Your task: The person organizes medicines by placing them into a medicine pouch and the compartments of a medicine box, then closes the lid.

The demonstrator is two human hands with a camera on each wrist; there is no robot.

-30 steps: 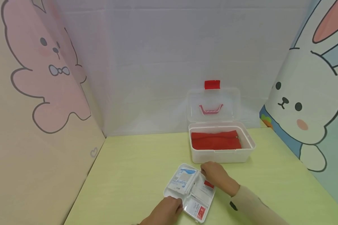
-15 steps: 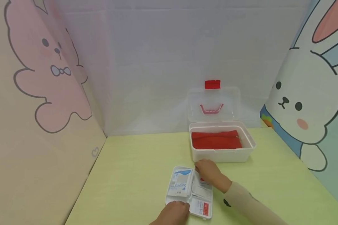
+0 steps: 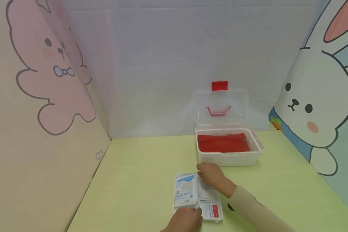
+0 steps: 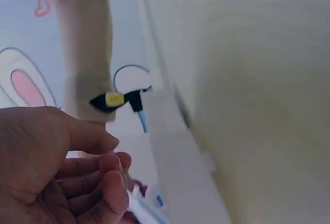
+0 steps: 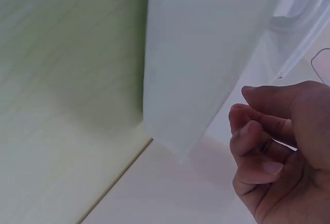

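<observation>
- Green table (image 3: 139,180) is sitting inside cartoon-rabbit panels (image 3: 322,106), with a plain white wall behind.
- Small white tray (image 3: 217,219) of sachets (image 3: 185,191) is lying between the two hands, close to the person.
- Left hand (image 3: 187,220) is resting on the tray's near edge; fingers are loosely curled in the wrist view, and whether they are pinching the rim cannot be told.
- Right hand (image 3: 211,177) is lying over the tray's far right part, fingers curled down onto the packets there; grip is not clear.
- Clear box (image 3: 229,158) is standing just beyond the right hand, lid (image 3: 220,106) upright, red cloth (image 3: 223,143) inside.
- Step, as judged: squaring and steadying the tray on the table.
- Next move is likely calling for a firm two-handed hold on the rims, keeping the tray level so the loose sachets are not sliding.
</observation>
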